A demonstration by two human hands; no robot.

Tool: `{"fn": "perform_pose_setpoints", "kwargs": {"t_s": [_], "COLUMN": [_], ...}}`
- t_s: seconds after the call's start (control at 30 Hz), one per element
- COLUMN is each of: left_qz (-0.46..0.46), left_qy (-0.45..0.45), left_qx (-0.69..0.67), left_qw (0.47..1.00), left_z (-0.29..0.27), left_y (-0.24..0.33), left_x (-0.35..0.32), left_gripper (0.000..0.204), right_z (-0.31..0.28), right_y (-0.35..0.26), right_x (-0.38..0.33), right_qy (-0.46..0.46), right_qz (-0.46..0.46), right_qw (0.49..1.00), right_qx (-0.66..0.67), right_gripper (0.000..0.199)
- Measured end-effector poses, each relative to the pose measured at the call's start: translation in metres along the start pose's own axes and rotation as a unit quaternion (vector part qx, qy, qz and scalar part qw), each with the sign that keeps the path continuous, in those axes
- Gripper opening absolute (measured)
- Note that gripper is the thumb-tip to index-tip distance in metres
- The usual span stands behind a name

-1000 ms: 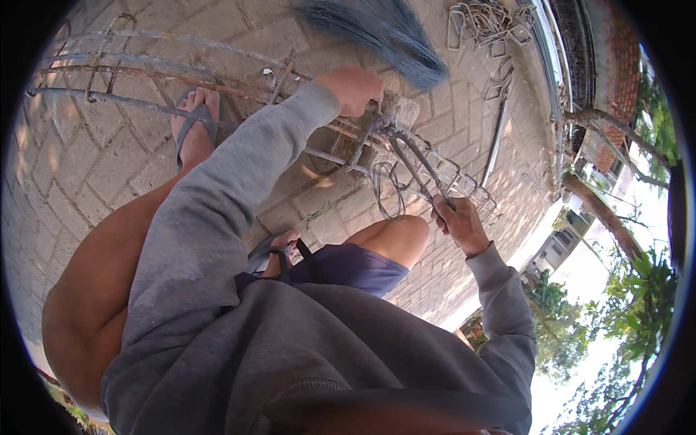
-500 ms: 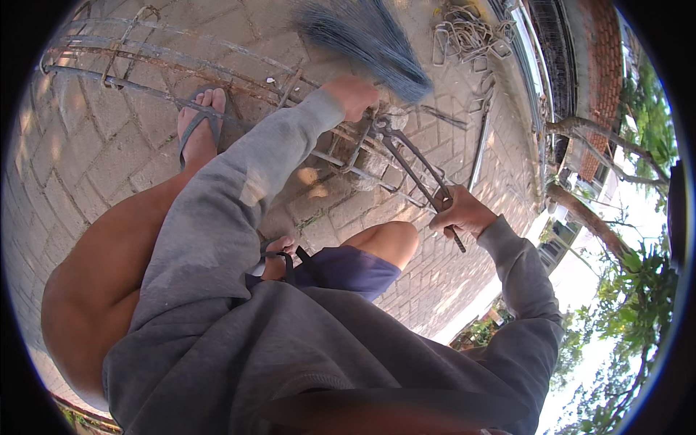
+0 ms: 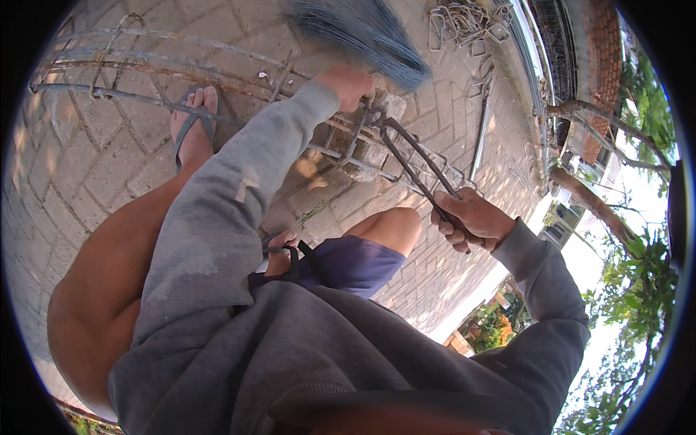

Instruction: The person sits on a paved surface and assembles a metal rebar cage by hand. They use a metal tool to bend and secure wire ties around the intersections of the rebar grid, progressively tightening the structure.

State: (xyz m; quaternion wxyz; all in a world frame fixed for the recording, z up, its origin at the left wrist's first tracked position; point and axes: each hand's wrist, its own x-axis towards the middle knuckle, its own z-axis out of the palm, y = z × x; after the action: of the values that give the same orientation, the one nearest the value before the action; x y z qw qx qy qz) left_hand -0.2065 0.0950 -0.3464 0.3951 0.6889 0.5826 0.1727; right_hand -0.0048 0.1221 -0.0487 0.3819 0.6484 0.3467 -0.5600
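Observation:
Long-handled pincers are in my right hand, its fingers wrapped round both handles, which lie close together. Their jaws are at a joint of a rusty rebar cage, at a square stirrup. My left hand is closed right beside the jaws, at the cage's upper bar; what its fingers hold is hidden. Under that end of the cage sits a rough concrete block. Just beyond my left hand lies a bundle of thin blue-grey tie wire.
A heap of bent stirrups lies at the far right, near long bars along the edge. My sandalled foot is close against the cage. Tree branches stand to the right. Paving bricks cover the ground.
My right hand has closed more fully round the handles, which have come closer together. The pincers' jaws and my left hand have shifted slightly left and away from me.

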Motion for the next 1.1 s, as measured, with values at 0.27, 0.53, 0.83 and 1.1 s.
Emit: {"fn": "perform_pose_setpoints", "kwargs": {"t_s": [0.27,0.53,0.83,1.1], "left_qz": [0.004,-0.019,0.193,0.113], "left_qy": [-0.018,-0.094,0.330,0.197], "left_qx": [-0.013,0.010,-0.137,-0.117], "left_qw": [1.000,0.995,0.914,0.967], "left_z": [-0.009,-0.029,0.024,-0.021], "left_y": [0.005,0.017,0.192,0.179], "left_x": [-0.002,-0.012,-0.036,0.030], "left_gripper": [0.042,0.058,0.078,0.028], "right_z": [0.032,0.031,-0.028,-0.016], "right_y": [0.045,0.056,-0.028,-0.015], "right_x": [0.018,0.023,-0.016,-0.024], "right_qy": [0.029,0.076,-0.024,0.457], "right_qz": [-0.058,-0.120,-0.093,-0.238], "right_qw": [0.990,0.990,0.981,0.345], "right_qx": [0.121,0.005,-0.171,-0.784], "right_gripper": [0.046,0.041,0.032,0.013]}}
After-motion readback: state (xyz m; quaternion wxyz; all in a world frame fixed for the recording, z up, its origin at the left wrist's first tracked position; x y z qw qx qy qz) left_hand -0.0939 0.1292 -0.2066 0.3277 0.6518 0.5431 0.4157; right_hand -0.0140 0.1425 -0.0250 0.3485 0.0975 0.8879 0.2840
